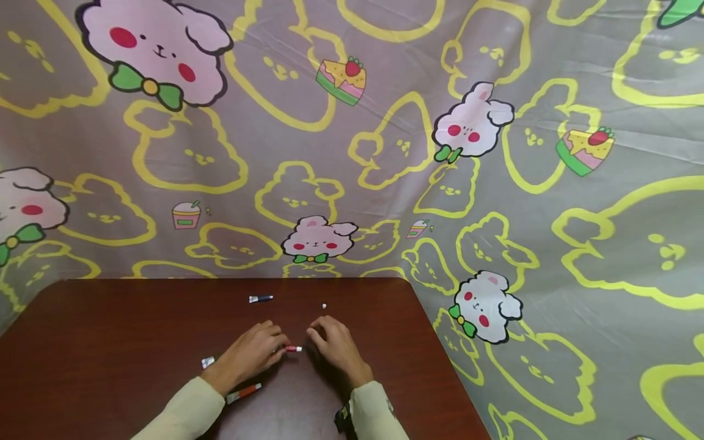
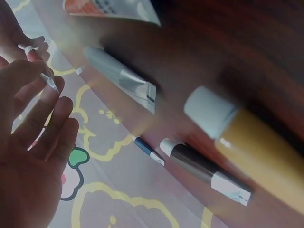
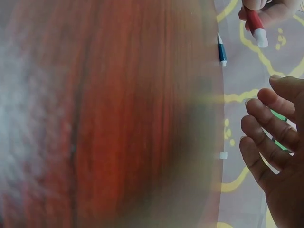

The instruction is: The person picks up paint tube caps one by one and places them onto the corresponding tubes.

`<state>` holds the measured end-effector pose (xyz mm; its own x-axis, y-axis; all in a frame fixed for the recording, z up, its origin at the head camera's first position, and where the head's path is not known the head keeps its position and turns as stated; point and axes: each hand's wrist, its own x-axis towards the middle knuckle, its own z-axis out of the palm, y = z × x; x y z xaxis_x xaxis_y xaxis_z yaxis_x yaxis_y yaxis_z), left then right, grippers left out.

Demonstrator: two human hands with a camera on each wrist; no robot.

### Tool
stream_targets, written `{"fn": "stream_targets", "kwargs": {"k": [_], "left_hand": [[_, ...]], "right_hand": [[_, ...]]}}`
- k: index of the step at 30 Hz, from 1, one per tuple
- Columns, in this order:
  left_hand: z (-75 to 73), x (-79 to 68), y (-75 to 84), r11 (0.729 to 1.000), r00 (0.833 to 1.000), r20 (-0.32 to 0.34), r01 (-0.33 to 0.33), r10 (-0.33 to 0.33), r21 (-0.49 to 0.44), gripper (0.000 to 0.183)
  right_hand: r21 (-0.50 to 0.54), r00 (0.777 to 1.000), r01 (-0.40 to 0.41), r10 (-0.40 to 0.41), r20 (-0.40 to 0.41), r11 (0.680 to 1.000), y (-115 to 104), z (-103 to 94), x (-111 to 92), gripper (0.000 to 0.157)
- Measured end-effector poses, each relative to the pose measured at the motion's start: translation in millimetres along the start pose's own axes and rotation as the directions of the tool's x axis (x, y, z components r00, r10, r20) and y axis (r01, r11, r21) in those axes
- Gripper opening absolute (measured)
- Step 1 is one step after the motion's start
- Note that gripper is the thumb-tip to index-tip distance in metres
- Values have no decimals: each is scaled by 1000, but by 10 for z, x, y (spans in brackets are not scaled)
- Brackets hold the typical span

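My left hand [image 1: 254, 349] pinches a small red paint tube [image 1: 293, 348] by its body, its white end pointing toward my right hand. In the right wrist view the red tube [image 3: 254, 20] stands out beyond the left fingertips. The right hand [image 1: 337, 345] is a short way to the right of that white end, fingers loosely bent and nothing in them. Its fingers [image 3: 261, 154] appear spread and relaxed in the right wrist view. Beyond the hands, a small white cap [image 1: 324, 305] lies on the dark wooden table [image 1: 137, 330].
A dark blue tube [image 1: 261, 299] lies near the far edge. Beside my left forearm are an orange tube [image 1: 244, 393] and a partly covered tube [image 1: 207, 362]. The left wrist view adds a yellow-ochre tube [image 2: 261, 156], a dark brown tube [image 2: 199, 164] and a grey tube [image 2: 118, 78]. Patterned cloth [image 1: 308, 140] hangs behind.
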<state>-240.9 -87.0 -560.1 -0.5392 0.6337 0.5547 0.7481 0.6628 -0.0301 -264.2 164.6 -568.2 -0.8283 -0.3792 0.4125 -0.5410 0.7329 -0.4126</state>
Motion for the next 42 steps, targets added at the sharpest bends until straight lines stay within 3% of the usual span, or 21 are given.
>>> {"fn": "stream_targets", "kwargs": {"k": [12, 27, 42], "left_hand": [[61, -24, 62, 997, 995, 72, 63, -66, 41, 11], [107, -11, 139, 995, 993, 86, 80, -84, 54, 9], [192, -10, 193, 994, 991, 107, 75, -83, 81, 15]], "right_hand": [[-6, 998, -40, 41, 48, 999, 82, -48, 102, 10], [-36, 990, -133, 135, 32, 990, 229, -42, 199, 14], [-71, 990, -139, 139, 4, 988, 313, -57, 252, 13]]}}
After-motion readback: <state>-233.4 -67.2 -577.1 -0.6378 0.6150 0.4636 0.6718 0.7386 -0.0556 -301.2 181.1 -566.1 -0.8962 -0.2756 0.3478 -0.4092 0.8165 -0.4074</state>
